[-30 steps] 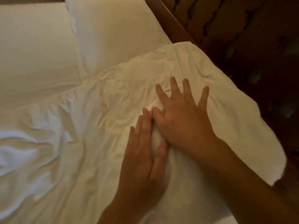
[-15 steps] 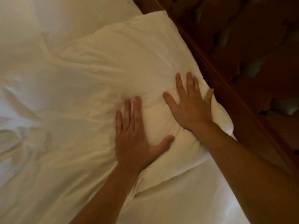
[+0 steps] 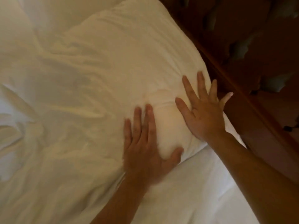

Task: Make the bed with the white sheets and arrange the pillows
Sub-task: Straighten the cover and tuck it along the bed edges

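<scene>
Pressing a pillow into place, a person works on a bed spread with rumpled white sheets. The pillow's right edge lies against a dark wooden frame. The left hand rests on the pillow's near corner. The right hand lies just beside it, toward the frame. Neither grip closes on anything: fingers straight, palms flat. The step appears to be seating and flattening the pillow. The next move likely calls for smoothing the creases left of the pillow, where open room lies. The frame side leaves little.
</scene>
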Action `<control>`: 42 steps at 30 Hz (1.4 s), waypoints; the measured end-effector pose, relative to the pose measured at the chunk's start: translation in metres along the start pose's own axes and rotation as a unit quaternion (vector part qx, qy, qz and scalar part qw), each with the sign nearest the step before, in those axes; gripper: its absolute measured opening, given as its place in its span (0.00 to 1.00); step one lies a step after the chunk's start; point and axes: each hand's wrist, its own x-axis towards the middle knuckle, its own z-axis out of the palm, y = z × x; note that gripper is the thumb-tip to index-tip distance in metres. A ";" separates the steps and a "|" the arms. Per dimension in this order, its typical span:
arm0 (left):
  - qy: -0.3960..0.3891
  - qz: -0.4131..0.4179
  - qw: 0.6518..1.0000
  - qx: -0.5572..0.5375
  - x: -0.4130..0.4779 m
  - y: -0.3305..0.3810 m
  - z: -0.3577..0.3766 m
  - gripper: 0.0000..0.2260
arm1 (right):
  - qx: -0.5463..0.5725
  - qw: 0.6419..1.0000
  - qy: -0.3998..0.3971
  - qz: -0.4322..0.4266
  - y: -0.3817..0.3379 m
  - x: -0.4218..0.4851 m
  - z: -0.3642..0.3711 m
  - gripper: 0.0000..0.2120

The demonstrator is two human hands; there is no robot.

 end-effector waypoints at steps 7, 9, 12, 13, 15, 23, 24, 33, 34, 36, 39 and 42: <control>-0.002 0.003 1.000 0.009 0.000 -0.012 0.022 0.52 | -0.007 1.000 -0.015 0.019 -0.004 0.003 0.018 0.32; -0.051 -0.020 0.998 0.004 0.004 -0.012 0.018 0.53 | -0.030 0.998 -0.058 0.023 -0.005 0.007 0.013 0.33; -0.120 -0.059 0.990 -0.039 0.015 -0.013 0.002 0.52 | -0.068 0.985 -0.156 0.036 -0.014 0.022 -0.010 0.35; -0.148 -0.064 0.986 -0.047 0.021 -0.014 -0.007 0.53 | -0.075 0.980 -0.177 0.042 -0.020 0.025 -0.021 0.35; -0.208 -0.058 0.975 -0.058 0.030 -0.014 -0.033 0.54 | -0.080 0.979 -0.182 0.054 -0.034 0.024 -0.046 0.35; -0.105 -0.081 0.989 -0.067 0.035 -0.028 -0.206 0.51 | -0.009 0.984 -0.174 -0.048 -0.098 -0.040 -0.164 0.34; -0.082 -0.101 0.990 -0.061 0.032 -0.032 -0.227 0.50 | 0.001 0.982 -0.178 -0.061 -0.105 -0.047 -0.181 0.34; -0.128 -0.163 0.976 0.068 -0.029 -0.032 -0.449 0.37 | 0.072 0.979 -0.155 -0.112 -0.220 -0.133 -0.336 0.37; -0.129 -0.177 0.973 0.068 -0.034 -0.028 -0.464 0.37 | 0.084 0.976 -0.161 -0.118 -0.235 -0.145 -0.347 0.36; -0.134 -0.220 0.965 0.054 -0.059 -0.019 -0.496 0.36 | 0.089 0.967 -0.187 -0.146 -0.269 -0.178 -0.362 0.36; -0.166 -0.277 0.946 0.034 -0.111 -0.009 -0.523 0.38 | 0.087 0.950 -0.231 -0.192 -0.309 -0.229 -0.361 0.37; -0.165 -0.350 0.922 0.028 -0.170 -0.007 -0.541 0.39 | 0.055 0.926 -0.271 -0.255 -0.349 -0.274 -0.357 0.37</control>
